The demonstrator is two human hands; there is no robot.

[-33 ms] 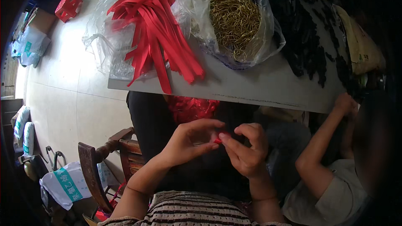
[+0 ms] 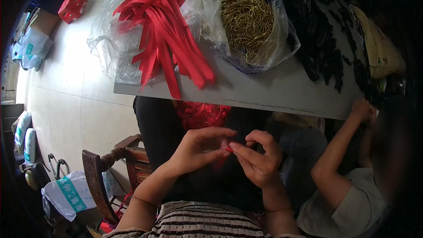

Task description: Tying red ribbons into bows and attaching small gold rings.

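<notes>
Over my lap, in front of the table edge, my hands meet at a small piece of red ribbon (image 2: 228, 149). My left hand (image 2: 198, 146) curves in from the left, its thumb and fingertips at the ribbon. From the right, my right hand (image 2: 260, 158) pinches the same piece between thumb and forefinger. A blurred red tail (image 2: 219, 164) hangs below the fingers. Fingers hide most of the ribbon, so its exact fold cannot be made out. Between my knees, under the table edge, lies a heap of red ribbon pieces (image 2: 203, 114).
Long red ribbon strips (image 2: 163, 39) lie on the grey table (image 2: 251, 91). Beside them, a clear bag holds gold wire loops (image 2: 246, 22); black strips (image 2: 313, 31) spread rightward. A co-worker's arm (image 2: 335, 154) is at right. A wooden chair (image 2: 94, 180) and red stool (image 2: 72, 8) stand left.
The red piece at my fingertips shows less, and a tail now hangs below. My right fingers have shifted slightly. The table's things stay put.
</notes>
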